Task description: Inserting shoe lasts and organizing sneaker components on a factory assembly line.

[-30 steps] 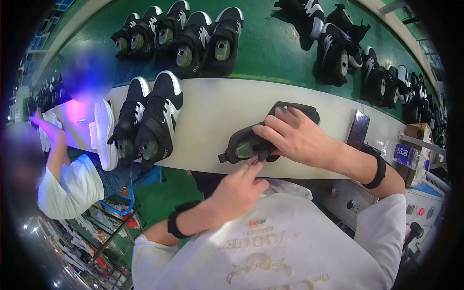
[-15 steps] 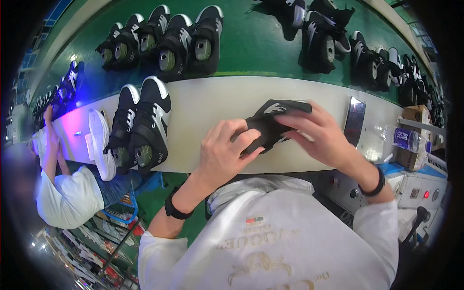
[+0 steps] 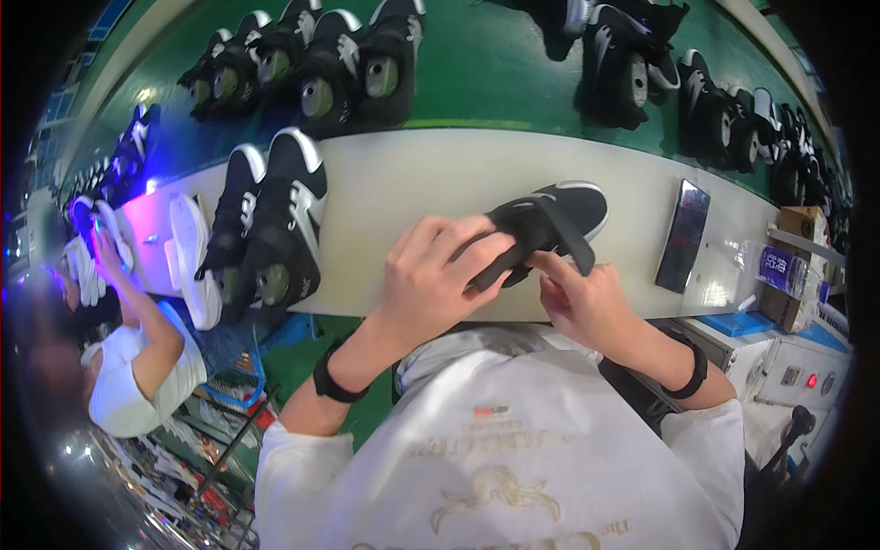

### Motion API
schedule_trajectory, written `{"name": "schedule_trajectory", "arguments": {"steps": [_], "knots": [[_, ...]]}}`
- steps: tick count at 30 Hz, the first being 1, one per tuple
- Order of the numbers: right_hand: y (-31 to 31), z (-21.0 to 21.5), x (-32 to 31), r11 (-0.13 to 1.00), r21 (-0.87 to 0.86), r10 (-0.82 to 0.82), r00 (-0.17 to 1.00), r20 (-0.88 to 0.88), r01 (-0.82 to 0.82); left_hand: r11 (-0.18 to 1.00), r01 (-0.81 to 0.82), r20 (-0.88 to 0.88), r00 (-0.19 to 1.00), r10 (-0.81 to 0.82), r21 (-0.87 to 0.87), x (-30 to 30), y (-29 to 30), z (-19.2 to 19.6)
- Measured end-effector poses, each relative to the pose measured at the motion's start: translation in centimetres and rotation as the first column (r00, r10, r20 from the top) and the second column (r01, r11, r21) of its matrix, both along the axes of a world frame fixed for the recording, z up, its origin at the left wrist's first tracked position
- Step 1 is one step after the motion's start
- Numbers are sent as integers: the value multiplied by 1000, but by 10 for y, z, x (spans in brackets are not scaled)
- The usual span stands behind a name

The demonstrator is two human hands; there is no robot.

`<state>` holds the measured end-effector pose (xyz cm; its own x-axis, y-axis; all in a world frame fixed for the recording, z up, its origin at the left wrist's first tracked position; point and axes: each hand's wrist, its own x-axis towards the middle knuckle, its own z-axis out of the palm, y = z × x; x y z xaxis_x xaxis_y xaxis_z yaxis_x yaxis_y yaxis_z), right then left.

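Observation:
Over the white worktop lies a black shoe upper (image 3: 576, 197) with a pale toe edge, its toe pointing away to the right. My left hand (image 3: 433, 280) is closed around its heel end, fingers wrapped over the collar. A loose black strap (image 3: 570, 240) hangs off the near side of the upper. My right hand (image 3: 591, 307) is at that side, its index finger and thumb pinched in at the shoe's edge beside the strap. Exactly what the fingertips grip is hidden. To the left stand two more black uppers (image 3: 289, 215) with white trim.
White soles (image 3: 192, 266) lie left on the worktop (image 3: 385, 183). A dark phone (image 3: 683, 236) lies right, near a plastic bottle (image 3: 777, 266) and cardboard box (image 3: 796, 302). Beyond, rows of shoes (image 3: 330, 78) stand on a green surface (image 3: 500, 78). A co-worker's arm (image 3: 137, 293) reaches in at left.
The upper has turned so its toe shows. My right hand has come down from over the toe to its near side. The strap now hangs loose. The co-worker's arms have shifted.

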<state>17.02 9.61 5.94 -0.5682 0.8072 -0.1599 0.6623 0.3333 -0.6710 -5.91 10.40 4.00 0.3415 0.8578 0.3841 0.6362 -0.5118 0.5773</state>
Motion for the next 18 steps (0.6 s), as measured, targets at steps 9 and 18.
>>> {"name": "schedule_trajectory", "arguments": {"steps": [9, 18], "knots": [[29, 22, 2, 944, -152, -330, 856, -398, 293, 994, -107, 37, 993, 108, -25, 2, -26, -2], [51, -6, -56, 932, -279, -363, 555, -749, 233, 850, -222, 255, 891, 376, -478, -1, 5, 1]]}}
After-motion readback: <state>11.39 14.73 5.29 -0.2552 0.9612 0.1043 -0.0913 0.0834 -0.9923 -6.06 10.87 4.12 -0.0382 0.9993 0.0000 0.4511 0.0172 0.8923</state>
